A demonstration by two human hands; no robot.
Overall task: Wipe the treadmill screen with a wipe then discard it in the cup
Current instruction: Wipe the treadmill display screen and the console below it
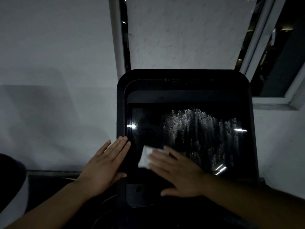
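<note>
The black treadmill screen (194, 129) fills the middle of the view, its glass streaked with wet smear marks across the centre and right. My right hand (176, 169) lies flat on the lower left part of the glass, pressing a white wipe (145, 157) under its fingers; the hand is motion-blurred. My left hand (105, 164) rests with fingers straight against the left edge of the black screen frame (120, 113), the thumb on the frame's front. No cup is in view.
A white wall stands behind and to the left. A window (270, 66) with a white frame is behind the screen, its sash swung out at the right. Something dark and white (11, 187) sits at the lower left edge.
</note>
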